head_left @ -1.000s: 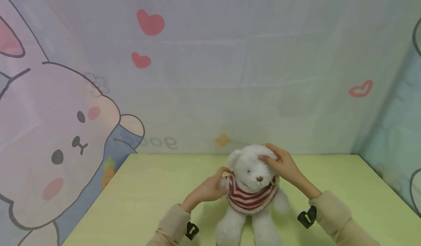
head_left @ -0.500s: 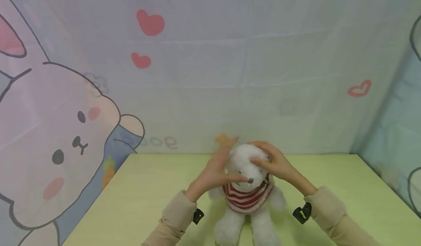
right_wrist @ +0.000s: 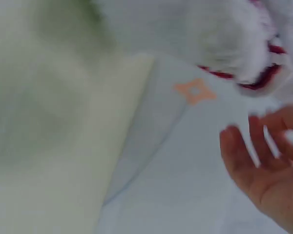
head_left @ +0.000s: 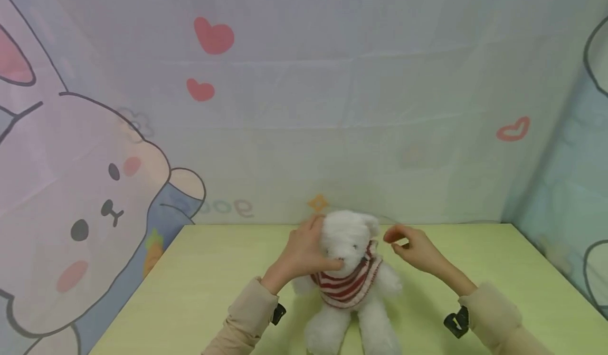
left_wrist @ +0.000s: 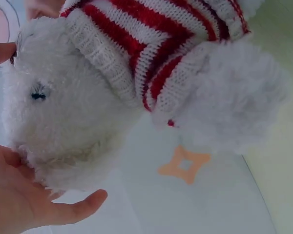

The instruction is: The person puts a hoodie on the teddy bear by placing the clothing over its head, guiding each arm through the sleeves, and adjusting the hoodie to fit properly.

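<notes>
A fluffy white teddy bear (head_left: pixel 347 227) in a red-and-white striped knit top (head_left: pixel 344 291) sits upright, legs toward me. My left hand (head_left: pixel 299 250) holds its head from the left side, with the thumb across the face by the nose and the other fingers round the side and back. In the left wrist view the bear's head (left_wrist: pixel 63 92) lies between thumb and fingers, one dark eye showing. Just right of the head, apart from it, my right hand (head_left: pixel 418 248) hangs in the air with loosely bent fingers and nothing in them.
The bear sits on a pale yellow-green table (head_left: pixel 228 270). Behind the far edge hangs a printed cloth backdrop (head_left: pixel 361 133) with hearts and a large cartoon rabbit (head_left: pixel 104 197). Each wrist carries a small black camera mount, like the right mount (head_left: pixel 457 322).
My left hand has gone from the bear's arm up to its head. The right hand has let go of the head and drawn back right. The bear has shifted slightly left.
</notes>
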The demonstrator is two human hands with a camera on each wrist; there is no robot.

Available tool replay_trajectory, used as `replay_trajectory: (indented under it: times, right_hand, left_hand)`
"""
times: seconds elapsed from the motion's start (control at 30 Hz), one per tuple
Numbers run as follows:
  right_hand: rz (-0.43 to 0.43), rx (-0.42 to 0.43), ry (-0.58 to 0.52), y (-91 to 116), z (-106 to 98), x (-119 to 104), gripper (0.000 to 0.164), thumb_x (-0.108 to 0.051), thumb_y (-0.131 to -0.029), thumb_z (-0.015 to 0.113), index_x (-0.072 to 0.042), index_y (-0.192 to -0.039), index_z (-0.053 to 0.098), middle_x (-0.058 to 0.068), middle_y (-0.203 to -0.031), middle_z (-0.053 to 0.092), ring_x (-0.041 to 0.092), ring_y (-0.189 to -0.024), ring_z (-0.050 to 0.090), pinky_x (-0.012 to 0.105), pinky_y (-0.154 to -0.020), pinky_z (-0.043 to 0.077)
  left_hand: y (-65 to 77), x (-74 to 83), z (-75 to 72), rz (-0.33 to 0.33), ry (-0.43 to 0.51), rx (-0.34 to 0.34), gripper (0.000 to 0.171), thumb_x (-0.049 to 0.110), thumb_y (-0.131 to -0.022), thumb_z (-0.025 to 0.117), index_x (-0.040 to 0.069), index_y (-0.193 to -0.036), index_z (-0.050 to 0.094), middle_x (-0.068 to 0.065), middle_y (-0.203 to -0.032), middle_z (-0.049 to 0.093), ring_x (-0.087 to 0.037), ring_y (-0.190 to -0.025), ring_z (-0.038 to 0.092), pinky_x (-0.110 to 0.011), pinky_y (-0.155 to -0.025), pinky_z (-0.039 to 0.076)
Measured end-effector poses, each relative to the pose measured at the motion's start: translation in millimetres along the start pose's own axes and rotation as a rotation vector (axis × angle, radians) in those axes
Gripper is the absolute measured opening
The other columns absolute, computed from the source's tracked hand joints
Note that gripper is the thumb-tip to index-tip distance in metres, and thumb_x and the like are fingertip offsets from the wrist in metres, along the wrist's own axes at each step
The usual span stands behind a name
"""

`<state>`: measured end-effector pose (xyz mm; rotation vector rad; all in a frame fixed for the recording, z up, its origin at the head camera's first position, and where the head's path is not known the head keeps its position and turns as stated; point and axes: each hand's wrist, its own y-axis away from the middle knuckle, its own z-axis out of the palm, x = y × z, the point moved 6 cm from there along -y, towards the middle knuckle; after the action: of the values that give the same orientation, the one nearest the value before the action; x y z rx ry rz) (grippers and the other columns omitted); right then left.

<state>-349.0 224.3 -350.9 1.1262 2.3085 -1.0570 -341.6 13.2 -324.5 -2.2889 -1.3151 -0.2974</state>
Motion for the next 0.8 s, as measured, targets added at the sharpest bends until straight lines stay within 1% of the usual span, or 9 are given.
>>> replay_trajectory:
  times: [0.07, 0.13, 0.23, 0.3, 0.43, 0.57, 0.63, 0.7, 0.8]
  right_hand:
    - [-0.065, -0.065, 0.049, 7, 10, 2, 0.019, 0.001, -0.083, 0.057, -0.004, -0.101, 0.059, 0.014, -0.097, 0.062, 0.025, -0.09, 0.059, 0.022, -0.065, 0.051]
    - [-0.147, -0.103, 0.026, 12, 19, 1, 0.022, -0.001, -0.082, 0.06, -0.004, -0.104, 0.06, 0.013, -0.098, 0.063, 0.023, -0.09, 0.059, 0.024, -0.064, 0.051]
    - [-0.251, -0.071, 0.042, 13, 27, -5, 0.028, -0.001, -0.079, 0.063, -0.005, -0.107, 0.058, 0.011, -0.099, 0.061, 0.02, -0.085, 0.056, 0.023, -0.06, 0.05]
    - [-0.293, -0.04, 0.082, 11, 30, -8, 0.027, 0.001, -0.077, 0.064, -0.008, -0.102, 0.059, 0.007, -0.096, 0.059, 0.019, -0.08, 0.054, 0.022, -0.057, 0.048]
    - [-0.364, 0.013, 0.146, 7, 33, -13, 0.025, 0.006, -0.073, 0.065, -0.011, -0.091, 0.06, 0.002, -0.09, 0.054, 0.017, -0.074, 0.048, 0.021, -0.055, 0.045]
    - [-0.417, 0.073, 0.154, 8, 34, -16, 0.028, 0.007, -0.071, 0.067, -0.015, -0.086, 0.059, 0.002, -0.094, 0.053, 0.011, -0.079, 0.042, 0.019, -0.054, 0.042]
    - [-0.423, 0.082, 0.124, 10, 33, -16, 0.029, 0.008, -0.072, 0.066, -0.016, -0.088, 0.059, 0.004, -0.097, 0.055, 0.009, -0.081, 0.04, 0.018, -0.053, 0.04]
    - [-0.427, 0.07, 0.087, 12, 33, -17, 0.03, 0.01, -0.073, 0.063, -0.011, -0.094, 0.058, 0.006, -0.094, 0.055, 0.009, -0.078, 0.041, 0.016, -0.051, 0.038]
    - [-0.402, 0.041, 0.069, 14, 30, -17, 0.031, 0.011, -0.077, 0.059, -0.007, -0.102, 0.055, 0.003, -0.083, 0.053, 0.005, -0.07, 0.04, 0.015, -0.049, 0.036]
  left_hand:
    - [1.0, -1.9, -0.2, -0.003, 0.013, 0.006, 0.094, 0.045, -0.063, 0.07, 0.006, -0.138, 0.028, -0.014, -0.132, 0.041, -0.032, -0.113, 0.046, -0.051, -0.092, 0.036]
    - [1.7, -3.1, 1.5, 0.0, 0.027, 0.005, 0.095, 0.043, -0.064, 0.068, 0.017, -0.142, 0.02, -0.016, -0.128, 0.042, -0.032, -0.107, 0.048, -0.051, -0.088, 0.037]
    - [2.3, -3.2, 5.8, 0.014, 0.021, -0.002, 0.095, 0.044, -0.066, 0.067, 0.039, -0.141, 0.01, -0.021, -0.129, 0.036, -0.033, -0.109, 0.043, -0.052, -0.083, 0.037]
    - [2.8, -3.5, 10.5, 0.023, 0.002, -0.017, 0.092, 0.048, -0.067, 0.067, 0.048, -0.138, 0.008, -0.024, -0.134, 0.028, -0.036, -0.115, 0.037, -0.054, -0.084, 0.036]
    - [2.6, -4.6, 16.5, 0.04, -0.025, 0.015, 0.09, 0.051, -0.065, 0.071, 0.047, -0.137, 0.018, -0.028, -0.139, 0.017, -0.043, -0.123, 0.026, -0.058, -0.087, 0.034]
    - [1.0, -6.3, 18.7, 0.059, -0.054, 0.1, 0.088, 0.045, -0.064, 0.074, 0.041, -0.137, 0.025, -0.027, -0.134, 0.025, -0.041, -0.114, 0.035, -0.054, -0.08, 0.038]
    - [0.5, -7.0, 19.8, 0.063, -0.071, 0.127, 0.088, 0.044, -0.064, 0.075, 0.041, -0.136, 0.026, -0.026, -0.131, 0.028, -0.038, -0.11, 0.037, -0.051, -0.077, 0.04]
    - [0.2, -7.5, 20.4, 0.062, -0.078, 0.147, 0.088, 0.042, -0.063, 0.076, 0.041, -0.136, 0.027, -0.024, -0.128, 0.03, -0.037, -0.106, 0.04, -0.049, -0.075, 0.041]
    - [0.0, -7.3, 19.9, 0.059, -0.087, 0.163, 0.09, 0.039, -0.061, 0.078, 0.04, -0.135, 0.028, -0.023, -0.126, 0.032, -0.036, -0.104, 0.041, -0.047, -0.072, 0.042]
